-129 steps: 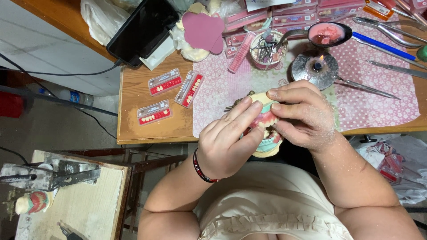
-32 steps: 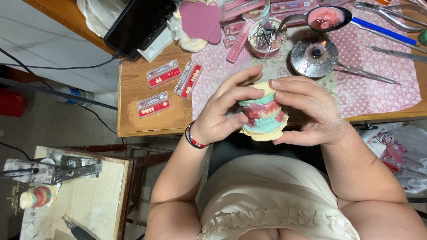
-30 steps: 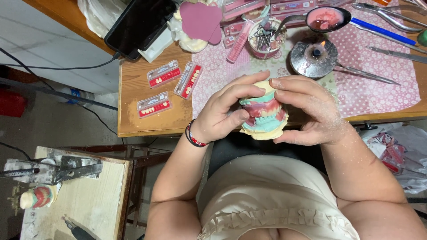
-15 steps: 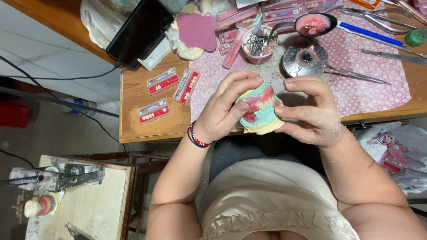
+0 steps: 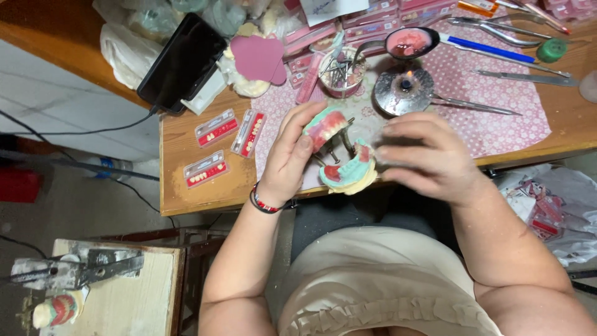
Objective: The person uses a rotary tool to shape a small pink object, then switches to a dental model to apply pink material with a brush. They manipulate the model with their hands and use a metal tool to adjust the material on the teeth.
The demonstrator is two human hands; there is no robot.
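— Over the desk edge, how far along is the denture model [image 5: 341, 155]?
— Hinged open: pink wax and teeth already sit in both halves; finishing looks left, I'd judge

— And the hands?
— Left hand [image 5: 291, 158] grips the upper half, fingers curled; right hand [image 5: 429, 157] cups the lower, blurred

Phone: a black phone [image 5: 182, 62] is propped at the desk's back left.
Tooth cards: three red strips [image 5: 214, 128] [image 5: 247, 132] [image 5: 205, 169] are laid on bare wood.
Burner: a small flame is seen in a round metal dish [image 5: 404, 91].
Spoon: pink wax is held in a spoon [image 5: 407, 42].
Side table: a second dental cast [image 5: 55, 310] is set there.
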